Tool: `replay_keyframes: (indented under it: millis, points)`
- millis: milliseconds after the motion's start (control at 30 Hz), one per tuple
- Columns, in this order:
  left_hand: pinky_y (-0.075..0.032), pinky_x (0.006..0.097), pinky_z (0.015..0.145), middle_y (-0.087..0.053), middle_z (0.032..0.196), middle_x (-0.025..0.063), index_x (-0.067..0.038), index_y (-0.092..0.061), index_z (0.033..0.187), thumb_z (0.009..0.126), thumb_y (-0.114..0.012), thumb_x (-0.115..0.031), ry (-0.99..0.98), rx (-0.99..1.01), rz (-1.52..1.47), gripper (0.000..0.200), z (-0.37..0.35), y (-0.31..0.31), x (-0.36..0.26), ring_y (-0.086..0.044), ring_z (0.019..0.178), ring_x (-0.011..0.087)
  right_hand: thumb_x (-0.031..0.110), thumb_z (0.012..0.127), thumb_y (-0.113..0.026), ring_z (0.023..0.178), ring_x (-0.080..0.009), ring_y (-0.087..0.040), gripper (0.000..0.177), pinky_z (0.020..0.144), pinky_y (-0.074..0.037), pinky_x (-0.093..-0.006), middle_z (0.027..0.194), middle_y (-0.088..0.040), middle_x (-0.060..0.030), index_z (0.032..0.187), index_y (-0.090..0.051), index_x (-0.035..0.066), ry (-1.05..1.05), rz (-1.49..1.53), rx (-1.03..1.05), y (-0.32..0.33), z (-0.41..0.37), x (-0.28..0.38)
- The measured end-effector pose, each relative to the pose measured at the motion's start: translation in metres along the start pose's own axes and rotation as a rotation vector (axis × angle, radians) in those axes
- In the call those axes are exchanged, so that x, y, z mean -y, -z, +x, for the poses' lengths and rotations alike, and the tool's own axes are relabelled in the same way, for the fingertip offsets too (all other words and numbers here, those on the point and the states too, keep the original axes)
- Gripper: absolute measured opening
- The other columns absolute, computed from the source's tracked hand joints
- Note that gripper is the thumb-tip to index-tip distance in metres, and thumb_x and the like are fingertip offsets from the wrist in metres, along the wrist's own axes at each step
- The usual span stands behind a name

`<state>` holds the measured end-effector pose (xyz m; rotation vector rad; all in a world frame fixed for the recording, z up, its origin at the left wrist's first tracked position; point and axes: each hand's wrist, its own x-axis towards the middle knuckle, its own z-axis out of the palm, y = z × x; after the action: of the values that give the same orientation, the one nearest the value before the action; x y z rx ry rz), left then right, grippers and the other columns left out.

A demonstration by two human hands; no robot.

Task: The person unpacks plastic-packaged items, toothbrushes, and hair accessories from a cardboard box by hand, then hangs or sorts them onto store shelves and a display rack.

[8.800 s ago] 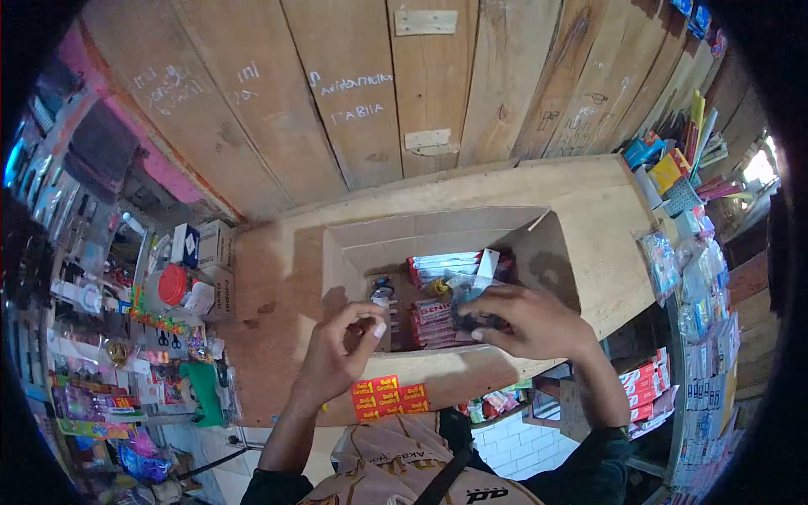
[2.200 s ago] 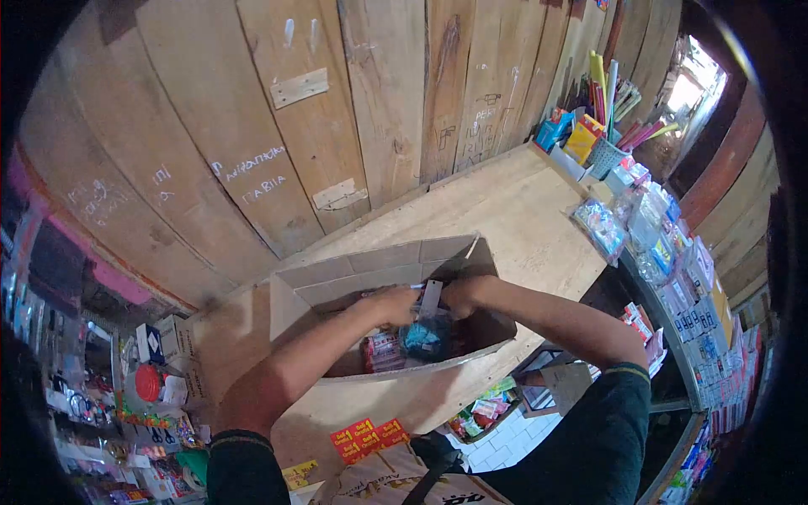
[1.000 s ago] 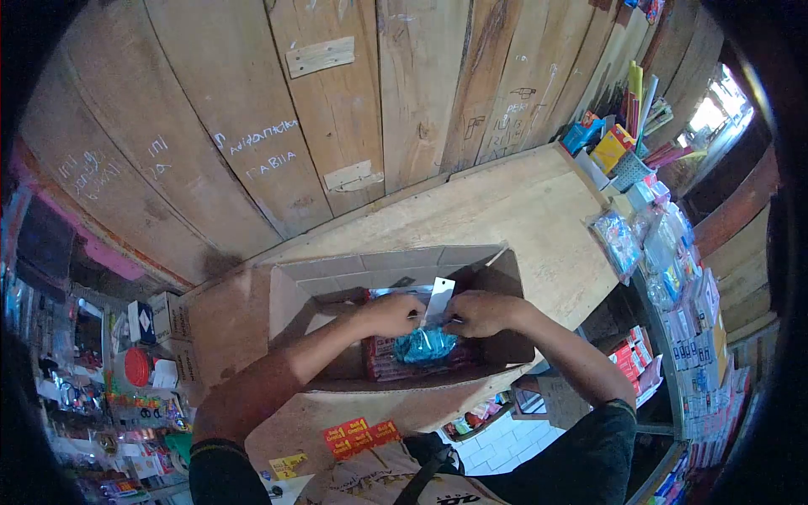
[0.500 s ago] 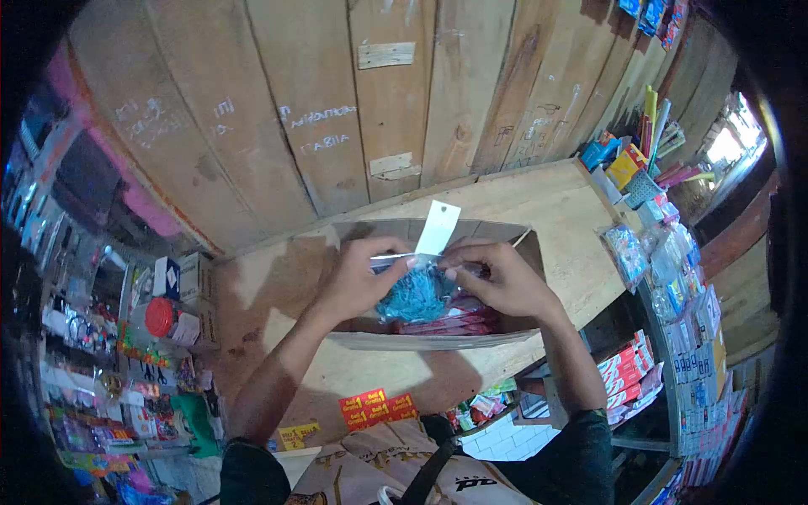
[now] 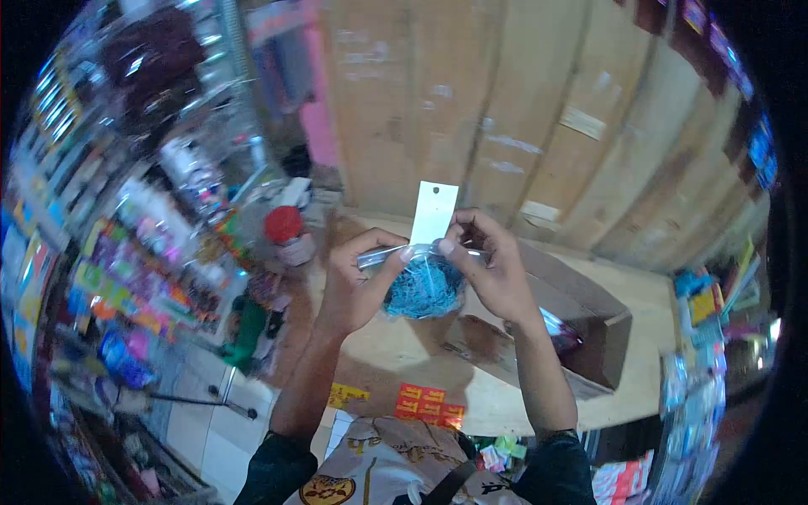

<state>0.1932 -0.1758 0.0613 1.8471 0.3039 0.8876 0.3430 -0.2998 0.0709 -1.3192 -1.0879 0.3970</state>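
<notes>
Between both hands hangs a clear plastic bag (image 5: 425,288) packed with blue, thread-like pieces whose kind I cannot make out. A pale card tag (image 5: 433,212) with a hole stands up from the bag's top. My left hand (image 5: 368,273) pinches the bag's top edge on the left, thumb at the base of the tag. My right hand (image 5: 491,263) grips the same edge on the right, thumb and fingers closed beside the tag. Right of the bag, partly behind my right forearm, a cardboard box (image 5: 581,290) holds dark red and shiny wrapped items.
A plywood table (image 5: 374,358) lies below, with red stickers (image 5: 429,404) and a yellow label at its front edge. A red-lidded jar (image 5: 290,236) stands at the left. Shelves of packaged goods flank both sides; a plank wall (image 5: 412,109) rises behind.
My view has turned left. Both hands have carried the bag out from over the box to its left, still gripping its top edge.
</notes>
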Motion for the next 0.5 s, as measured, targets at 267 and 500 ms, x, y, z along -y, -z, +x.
replay_keyframes:
  millis: [267,500]
  points:
    - [-0.047,0.0240,0.064,-0.065,0.080,0.0017,0.000,-0.065,0.090,0.092,-0.064,-0.016,-0.003,-0.311,0.066,0.017,-0.028,0.091,0.025,-0.058,0.074,0.0058,0.011,0.087,-0.068,0.077,-0.0071,-0.056,0.017,0.074,-0.046,-0.0240,0.080,-0.062,-0.0001,0.096,-0.063,-0.003,0.091,0.066,0.291,-0.104,0.066,-0.005]
    - [-0.047,0.0267,0.079,-0.065,0.096,0.0056,0.000,-0.061,0.109,0.092,-0.065,-0.018,-0.074,-0.602,0.103,0.025,-0.026,0.138,0.029,-0.059,0.089,0.0112,0.005,0.084,-0.066,0.069,-0.0049,-0.053,0.010,0.063,-0.042,-0.0223,0.070,-0.058,0.0021,0.088,-0.063,-0.004,0.207,0.235,0.335,-0.185,0.125,-0.001]
